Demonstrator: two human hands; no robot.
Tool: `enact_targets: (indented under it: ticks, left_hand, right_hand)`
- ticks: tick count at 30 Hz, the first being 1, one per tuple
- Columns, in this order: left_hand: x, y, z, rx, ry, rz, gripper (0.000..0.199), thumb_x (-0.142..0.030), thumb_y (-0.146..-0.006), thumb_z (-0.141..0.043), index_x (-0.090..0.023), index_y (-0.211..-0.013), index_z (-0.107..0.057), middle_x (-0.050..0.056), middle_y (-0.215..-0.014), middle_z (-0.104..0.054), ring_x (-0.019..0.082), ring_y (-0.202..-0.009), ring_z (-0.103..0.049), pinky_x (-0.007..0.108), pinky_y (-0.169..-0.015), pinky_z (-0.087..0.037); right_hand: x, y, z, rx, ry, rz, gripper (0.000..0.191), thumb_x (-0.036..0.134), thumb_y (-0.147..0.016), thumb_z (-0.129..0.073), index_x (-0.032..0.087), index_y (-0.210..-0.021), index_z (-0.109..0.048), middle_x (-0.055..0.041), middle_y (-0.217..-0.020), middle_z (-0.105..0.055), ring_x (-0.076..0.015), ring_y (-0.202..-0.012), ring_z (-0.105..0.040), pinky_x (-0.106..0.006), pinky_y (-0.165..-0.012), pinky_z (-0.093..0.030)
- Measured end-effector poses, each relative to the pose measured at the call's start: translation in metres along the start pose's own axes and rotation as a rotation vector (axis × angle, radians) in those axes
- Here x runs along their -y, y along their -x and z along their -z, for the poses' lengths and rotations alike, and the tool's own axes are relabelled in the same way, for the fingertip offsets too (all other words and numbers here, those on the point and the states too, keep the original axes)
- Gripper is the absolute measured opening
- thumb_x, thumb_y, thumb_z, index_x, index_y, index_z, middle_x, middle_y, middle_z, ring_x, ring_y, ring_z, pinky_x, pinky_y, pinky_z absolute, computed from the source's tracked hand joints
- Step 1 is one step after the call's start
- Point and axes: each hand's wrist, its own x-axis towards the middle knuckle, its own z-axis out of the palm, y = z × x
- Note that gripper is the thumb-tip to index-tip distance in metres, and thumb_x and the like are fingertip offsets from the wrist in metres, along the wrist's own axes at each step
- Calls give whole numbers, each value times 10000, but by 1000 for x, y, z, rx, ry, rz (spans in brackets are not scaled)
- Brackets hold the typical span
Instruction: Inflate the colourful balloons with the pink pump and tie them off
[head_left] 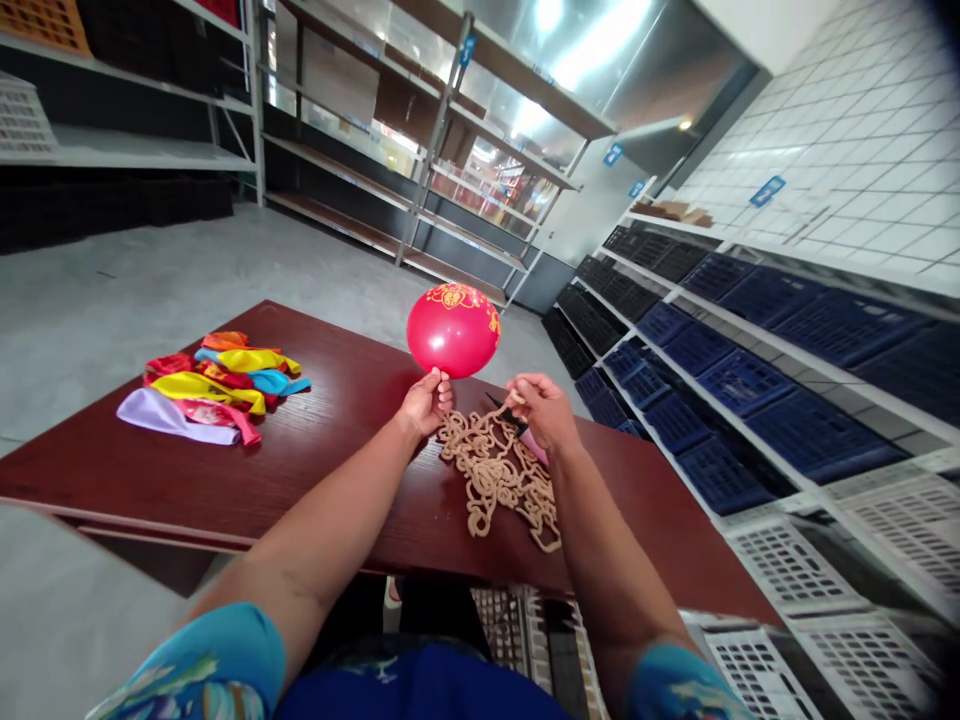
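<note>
Item: one inflated red balloon (453,332), yellow print on its upper side, upright just above the far part of the table (337,400). Its neck is at the bottom, in the left hand (426,405), fingers closed in a pinch. For a sound hold, the pinch is best set tight on the neck, clear of the round body, so that air stays in and the skin is not strained.

Item: tan cord (491,475), loosely heaped in loops on the table, between the forearms. One strand rises to the right hand (544,408), closed on it with thumb and fingers. A strand of this sort probably handles best with a short free length, drawn gently lest the loops snag.

Item: pink-handled tool (535,446), dark at its far end, partly hidden by cord and right hand; likely scissors. Fingers and balloon are safest away from its point.

Item: flat balloons (206,388), yellow, red, blue, orange, pink, lilac; overlapping, on the table's left side.

Surroundings: blue crates (742,380) on right-hand shelving; grey floor (187,260).
</note>
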Motion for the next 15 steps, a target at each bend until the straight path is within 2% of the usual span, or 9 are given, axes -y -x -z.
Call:
enact_targets:
  ticks: [2,4,7,11,15]
  left_hand:
    - [0,1,-2,-4,7,8,186,-296,-796,-550,-137,-728,-484,-48,-520,-364,40,-403,-343,148,-370,-254]
    - [0,2,-3,-5,2,15,181,-291,-800,-544,-135,-729,-486,-47,-518,-371,41,-402,-348,149,-371,-263]
    - [1,4,-3,24,-34,11,178,-288,-795,-549,-128,-734,-498,-41,-523,-398,44,-411,-377,149,-376,-284]
    - [2,9,-11,18,-206,-89,178,-284,-772,-574,-113,-745,-532,1,-583,-513,51,-414,-422,157,-360,-292]
    - [5,17,-32,-115,-390,-128,180,-297,-779,-557,-120,-748,-546,40,-652,-603,44,-350,-397,167,-318,-264]
  right_hand:
    - [9,3,1,-17,-95,34,222,378,-724,-614,207,-857,-561,-25,-828,-651,-143,-721,-631,-273,-597,-518]
    - [18,8,0,2,-168,54,199,341,-726,-617,212,-866,-561,-32,-868,-653,-169,-842,-629,-337,-731,-516]
    - [23,16,-5,54,-144,103,230,263,-692,-646,221,-901,-560,-32,-949,-649,-187,-933,-610,-375,-824,-483]
    - [11,26,-16,103,94,157,202,270,-716,-612,227,-907,-562,-21,-928,-655,-162,-858,-630,-355,-809,-480]
    - [-6,34,-25,65,388,192,148,314,-755,-539,230,-862,-598,-1,-782,-662,-149,-679,-625,-319,-675,-498]
